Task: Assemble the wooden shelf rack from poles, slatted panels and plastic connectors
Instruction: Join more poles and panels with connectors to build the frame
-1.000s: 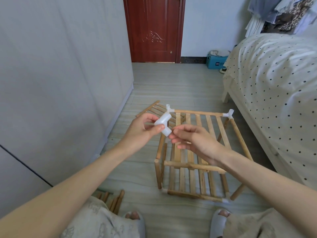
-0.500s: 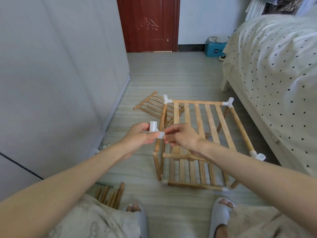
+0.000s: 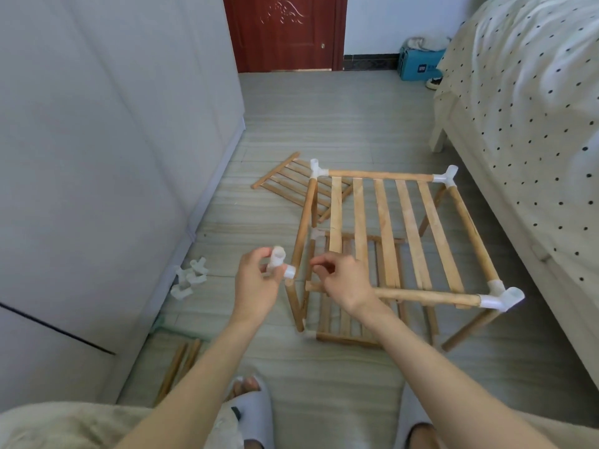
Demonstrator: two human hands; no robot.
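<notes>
Slippers [image 3: 251,413] and bare toes show at the bottom edge, with loose poles [image 3: 180,364] lying on the floor [image 3: 340,124] to the left by the wardrobe [image 3: 97,157]. Just beyond, the left hand [image 3: 256,283] has its grip clamped on a white plastic connector [image 3: 280,260], pinched between thumb and fingers, one socket up and another pointing right, right at the bare near-left corner of the rack [image 3: 389,228]. The right hand [image 3: 343,280] hangs beside it with fingers curled, thumb and forefinger nearly together and holding nothing, in front of the near top pole and hiding that pole's left end. The rack stands on the floor with a slatted panel across the top, a lower panel beneath, and white connectors at three top corners. Spare connectors [image 3: 189,277] lie against the wardrobe's base. A spare slatted panel [image 3: 291,186] lies flat behind the rack. A dotted bed [image 3: 525,108] fills the right side; farther off are a blue box [image 3: 418,66] and a red door [image 3: 285,30].
</notes>
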